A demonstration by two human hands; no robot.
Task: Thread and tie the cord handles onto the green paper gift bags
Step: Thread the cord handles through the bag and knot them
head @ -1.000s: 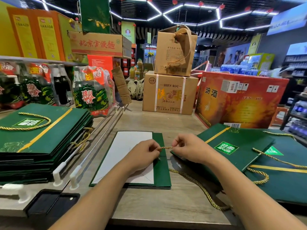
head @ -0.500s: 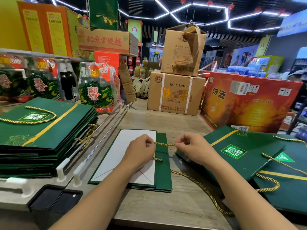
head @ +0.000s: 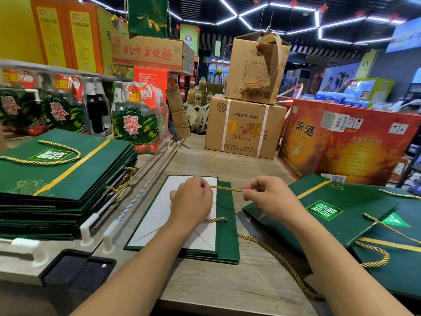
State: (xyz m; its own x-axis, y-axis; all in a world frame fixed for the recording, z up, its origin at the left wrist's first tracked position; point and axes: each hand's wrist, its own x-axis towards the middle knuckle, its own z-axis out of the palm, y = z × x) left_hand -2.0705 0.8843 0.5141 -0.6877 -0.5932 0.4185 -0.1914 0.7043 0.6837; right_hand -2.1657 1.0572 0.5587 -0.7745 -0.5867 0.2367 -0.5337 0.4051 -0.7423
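Cord [head: 227, 189] pinched by left hand [head: 191, 199] and right hand [head: 271, 197].

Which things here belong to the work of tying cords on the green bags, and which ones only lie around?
Job in hand:
gold cord, pinched between left hand and right hand; flat green bag under them; stack of bags with handles, left; more bags, right.

Lying about:
brown boxes; red carton; bottle packs; black tray.

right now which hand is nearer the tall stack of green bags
Left. The left hand is just right of the stack; the right hand is farther right, across the stretched cord.
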